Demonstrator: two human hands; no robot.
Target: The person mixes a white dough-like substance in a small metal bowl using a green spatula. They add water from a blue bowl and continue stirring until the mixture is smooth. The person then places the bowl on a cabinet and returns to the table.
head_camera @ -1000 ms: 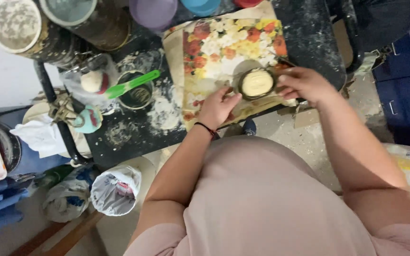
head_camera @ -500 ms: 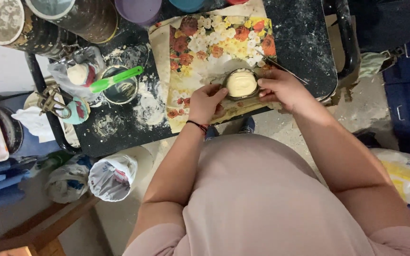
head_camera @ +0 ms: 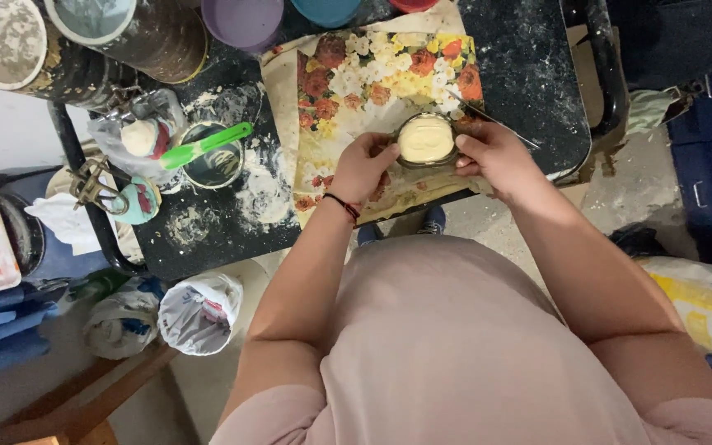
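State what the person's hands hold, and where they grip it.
Left hand and right hand hold a small round mould of cream paste by opposite sides of its rim.

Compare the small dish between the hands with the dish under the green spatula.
The dish between the hands is full of pale cream; the dish under the green spatula looks nearly empty. The first sits on the floral sheet, gripped by left hand and right hand; the second rests untouched on the floury black table. Both are round.
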